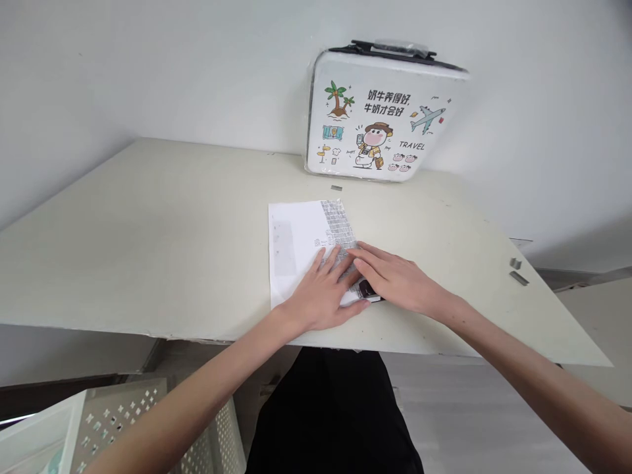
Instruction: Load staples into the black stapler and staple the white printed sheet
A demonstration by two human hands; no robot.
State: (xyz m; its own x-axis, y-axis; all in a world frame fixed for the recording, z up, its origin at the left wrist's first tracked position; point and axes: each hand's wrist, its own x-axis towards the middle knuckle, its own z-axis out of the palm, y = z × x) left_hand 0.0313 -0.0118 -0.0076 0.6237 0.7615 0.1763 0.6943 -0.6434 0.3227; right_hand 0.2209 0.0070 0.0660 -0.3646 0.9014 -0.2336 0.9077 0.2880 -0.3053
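A printed white sheet of paper, patterned in grey down its right side, lies on the table near the front edge. Across its lower half rests my left hand, palm down with the fingers spread. My right hand curls over a small black stapler at the paper's lower right edge. Most of the stapler is hidden under that hand, and its fingertips come close to my left fingers.
A white cartoon-printed case with a black handle stands at the table's back against the wall. Staple strips lie near it and by the right edge. Below left is a perforated plastic basket.
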